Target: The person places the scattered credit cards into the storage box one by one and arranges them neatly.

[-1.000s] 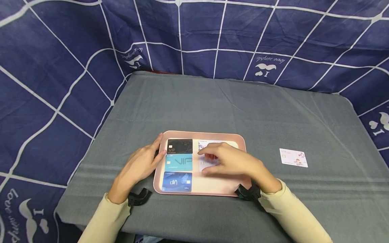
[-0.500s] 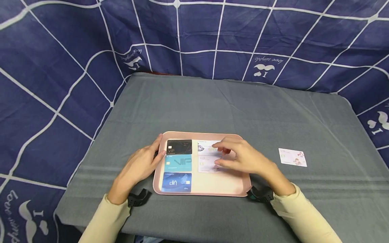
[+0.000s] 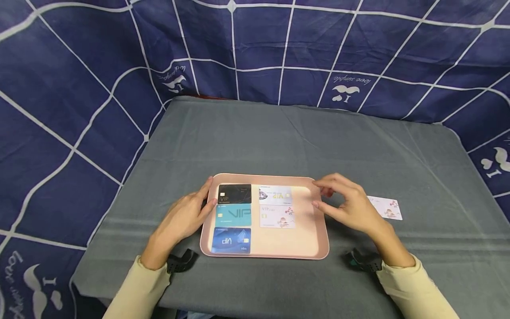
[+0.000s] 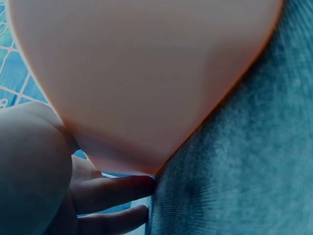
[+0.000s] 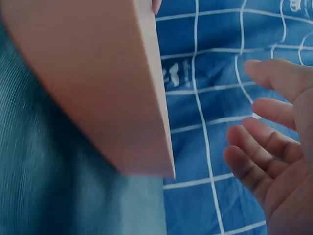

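Note:
A pink tray (image 3: 323,248) lies on the grey cloth. In its left column sit a black VIP card (image 3: 235,194), a teal VIP card (image 3: 233,215) and a blue VIP card (image 3: 231,240). Its right side bears a white VIP card (image 3: 275,195) above a pale pink VIP card (image 3: 277,216). My left hand (image 3: 185,217) rests against the tray's left rim, fingers fairly straight and thumb touching the edge. Over the tray's right rim is my right hand (image 3: 352,206), its fingers loosely bent and holding nothing; the right wrist view shows these fingers (image 5: 259,156) apart from the tray's side.
Another pale pink card (image 3: 388,208) lies on the cloth to the right, partly hidden by my right hand. Grey cloth (image 3: 255,137) covers the table. A navy checked curtain (image 3: 259,44) hangs behind and at the sides.
My right hand has moved right, from over the white and pale pink cards to the tray's right rim, uncovering both cards. My left hand has stayed at the left rim.

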Demonstrator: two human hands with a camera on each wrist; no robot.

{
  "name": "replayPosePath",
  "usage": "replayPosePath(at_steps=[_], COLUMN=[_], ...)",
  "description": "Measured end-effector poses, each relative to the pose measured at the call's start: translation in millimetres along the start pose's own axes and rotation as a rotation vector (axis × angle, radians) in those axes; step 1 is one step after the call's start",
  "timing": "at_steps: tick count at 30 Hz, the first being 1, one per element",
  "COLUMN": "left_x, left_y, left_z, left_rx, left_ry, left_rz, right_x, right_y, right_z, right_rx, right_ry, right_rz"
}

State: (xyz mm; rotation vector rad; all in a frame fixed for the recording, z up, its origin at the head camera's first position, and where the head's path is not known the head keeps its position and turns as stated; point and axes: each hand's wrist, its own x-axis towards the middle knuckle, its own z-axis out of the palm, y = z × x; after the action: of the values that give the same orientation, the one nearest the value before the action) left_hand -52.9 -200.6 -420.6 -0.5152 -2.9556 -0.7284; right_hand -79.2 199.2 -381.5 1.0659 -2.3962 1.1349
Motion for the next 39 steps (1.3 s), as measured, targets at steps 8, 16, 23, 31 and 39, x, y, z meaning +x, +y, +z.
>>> replayPosePath(at_steps=[8, 16, 23, 31, 39], left_x=[0.9, -0.8, -2.5, -3.9, -2.9], left_y=[0.7, 0.4, 0.6, 0.2, 2.1], left_z=[0.4, -0.1, 0.3, -0.3, -0.8], left_rx=[0.0, 0.0, -0.001, 0.005, 0.015], left_ry=[0.006, 0.013, 0.014, 0.014, 0.014], left_rz=[0.009, 0.008, 0.002, -0.006, -0.003], right_x=[-23.5, -40.2, -59.6, -81.2, -101.3], right_y=[12.7, 21.5, 34.2, 54.7, 72.0], right_z=[-16.4, -34.8, -55.4, -73.5, -90.2], right_rx=[-0.06, -0.132, -0.179, -0.182, -0.247], right_ry=[0.108, 0.153, 0.114, 0.047, 0.024], right_rz=[0.049, 0.115, 0.208, 0.32, 0.398])
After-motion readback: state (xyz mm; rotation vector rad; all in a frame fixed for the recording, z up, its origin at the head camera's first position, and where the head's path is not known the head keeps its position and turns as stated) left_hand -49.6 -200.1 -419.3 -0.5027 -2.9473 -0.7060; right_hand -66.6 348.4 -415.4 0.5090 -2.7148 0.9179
